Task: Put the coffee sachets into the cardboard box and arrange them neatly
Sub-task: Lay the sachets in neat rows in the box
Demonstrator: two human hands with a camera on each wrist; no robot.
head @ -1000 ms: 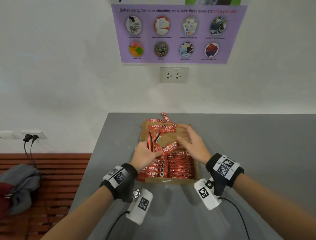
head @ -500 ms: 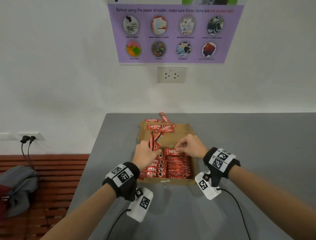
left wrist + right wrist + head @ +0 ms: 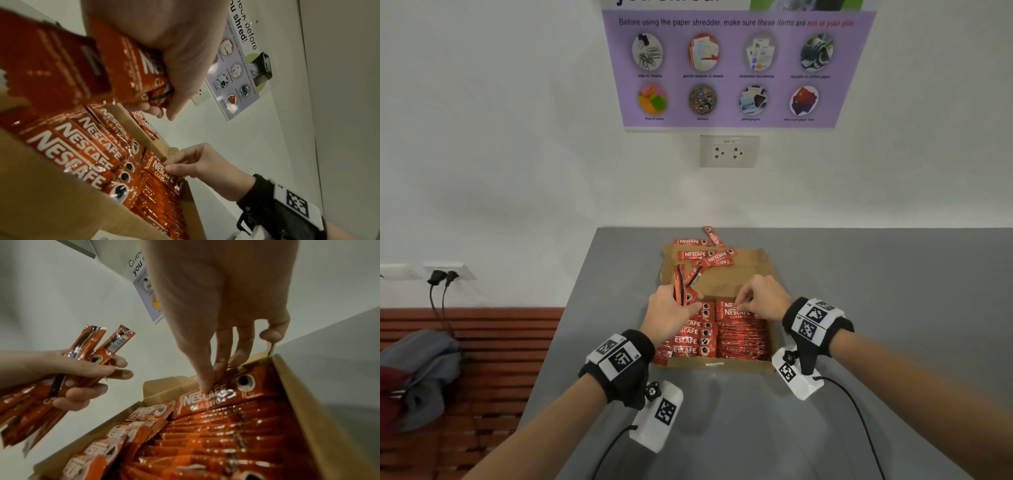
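Left hand point(image 3: 671, 313) at centre frame grips a bundle of sachets point(image 3: 681, 286) upright over the box point(image 3: 722, 366) on the bench point(image 3: 859, 274). Right hand point(image 3: 762, 298) fingers point(image 3: 205, 382) pinch the top sachet point(image 3: 736, 312) at the right row's far end. Seat it flat, edges flush with the row, then feed from the bundle one at a time.

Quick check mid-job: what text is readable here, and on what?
"NESCAFE CLASSIC": sachets in the box.
"Before using the paper shredder, make sure these items are not in your pile": poster.
"Post-it notes", "photographs": poster captions; others blurred.
Socket label: too small.
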